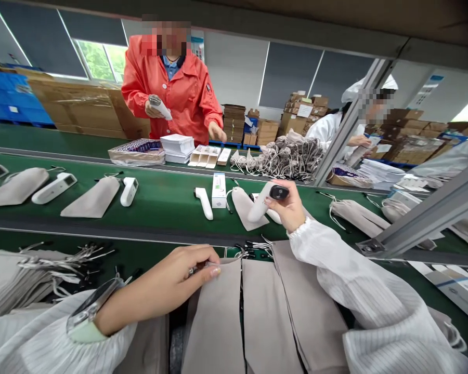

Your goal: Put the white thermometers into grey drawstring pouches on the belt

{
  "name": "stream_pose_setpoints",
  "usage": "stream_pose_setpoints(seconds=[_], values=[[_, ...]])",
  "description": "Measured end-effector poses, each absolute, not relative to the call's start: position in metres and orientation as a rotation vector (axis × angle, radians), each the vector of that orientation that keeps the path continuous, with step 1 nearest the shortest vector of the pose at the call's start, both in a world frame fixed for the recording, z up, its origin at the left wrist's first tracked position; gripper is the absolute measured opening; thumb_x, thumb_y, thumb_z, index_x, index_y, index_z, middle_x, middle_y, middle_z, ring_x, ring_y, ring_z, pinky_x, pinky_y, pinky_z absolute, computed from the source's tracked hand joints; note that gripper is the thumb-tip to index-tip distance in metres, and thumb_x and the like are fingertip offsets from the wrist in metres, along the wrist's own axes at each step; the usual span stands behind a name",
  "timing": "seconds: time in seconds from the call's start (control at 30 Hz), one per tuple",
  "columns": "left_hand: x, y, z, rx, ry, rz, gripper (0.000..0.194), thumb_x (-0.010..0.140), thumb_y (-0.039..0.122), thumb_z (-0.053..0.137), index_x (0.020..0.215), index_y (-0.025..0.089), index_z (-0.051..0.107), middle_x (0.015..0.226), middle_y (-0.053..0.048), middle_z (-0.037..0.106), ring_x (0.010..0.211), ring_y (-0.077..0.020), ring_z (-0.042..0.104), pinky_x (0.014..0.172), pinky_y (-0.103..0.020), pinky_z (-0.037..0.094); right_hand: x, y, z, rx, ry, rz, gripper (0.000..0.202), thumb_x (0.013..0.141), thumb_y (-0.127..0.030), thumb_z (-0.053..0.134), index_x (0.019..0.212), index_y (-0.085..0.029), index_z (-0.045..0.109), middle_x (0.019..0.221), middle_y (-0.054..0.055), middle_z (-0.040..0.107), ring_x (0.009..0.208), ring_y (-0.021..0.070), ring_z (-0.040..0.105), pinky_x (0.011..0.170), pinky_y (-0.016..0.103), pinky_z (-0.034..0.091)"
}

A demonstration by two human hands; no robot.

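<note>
My right hand (291, 205) is closed around a white handheld infrared thermometer (260, 202), lifted above the green belt with its dark sensor end facing me. Below and behind it lies a grey drawstring pouch (244, 208), partly covered. My left hand (193, 272) pinches the top edge of a flat grey fabric pouch (218, 317) in front of me. Beside that one, more grey pouches (271, 311) hang or lie in a row, their cords towards the belt. Another white thermometer (205, 202) and a small white box (219, 190) sit on the belt.
Thermometers (55, 188) and pouches (91, 197) lie along the green belt (167, 197). A pouch stack (11, 280) is at left. Metal posts (349, 124) stand at right. Across the belt, a person in red (171, 88) holds a grey-and-white item near a pouch heap (288, 156).
</note>
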State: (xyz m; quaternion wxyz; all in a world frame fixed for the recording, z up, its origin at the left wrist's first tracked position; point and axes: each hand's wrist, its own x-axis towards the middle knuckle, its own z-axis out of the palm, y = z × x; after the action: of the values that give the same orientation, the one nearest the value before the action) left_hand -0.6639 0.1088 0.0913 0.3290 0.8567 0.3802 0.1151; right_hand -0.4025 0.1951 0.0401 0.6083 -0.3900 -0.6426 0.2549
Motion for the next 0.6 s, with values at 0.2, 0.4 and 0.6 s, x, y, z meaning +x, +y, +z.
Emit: stream_pose_setpoints(seconds=[0.2, 0.4, 0.6], values=[[-0.662, 0.113, 0.084, 2.258, 0.971, 0.410, 0.024, 0.087, 0.033, 0.030, 0.077, 0.019, 0.048, 0.078, 0.002, 0.049, 0.071, -0.0116, 0.045, 0.065, -0.021, 0.035, -0.411, 0.185, 0.025, -0.932, -1.855, 0.627, 0.027, 0.062, -0.015, 0.059, 0.088, -0.023, 0.057, 0.089, 0.003, 0.059, 0.091, 0.0210, 0.055, 0.087, 0.039, 0.041], [-0.659, 0.111, 0.075, 2.214, 0.888, 0.498, 0.021, 0.088, 0.030, 0.030, 0.079, 0.019, 0.046, 0.081, 0.001, 0.046, 0.073, -0.0115, 0.044, 0.066, -0.021, 0.035, -0.425, 0.160, 0.078, -0.739, -1.258, 0.902, 0.041, 0.068, -0.025, 0.062, 0.101, -0.033, 0.039, 0.101, -0.002, 0.050, 0.090, 0.0171, 0.057, 0.076, 0.039, 0.048], [-0.656, 0.107, 0.074, 2.176, 0.825, 0.655, 0.018, 0.089, 0.024, 0.030, 0.081, 0.020, 0.046, 0.083, -0.001, 0.039, 0.078, -0.0118, 0.041, 0.071, -0.022, 0.034, -0.448, 0.138, 0.088, -0.627, -1.105, 1.370, 0.034, 0.072, -0.030, 0.059, 0.100, -0.032, 0.039, 0.089, -0.004, 0.057, 0.082, 0.0175, 0.061, 0.068, 0.039, 0.052]])
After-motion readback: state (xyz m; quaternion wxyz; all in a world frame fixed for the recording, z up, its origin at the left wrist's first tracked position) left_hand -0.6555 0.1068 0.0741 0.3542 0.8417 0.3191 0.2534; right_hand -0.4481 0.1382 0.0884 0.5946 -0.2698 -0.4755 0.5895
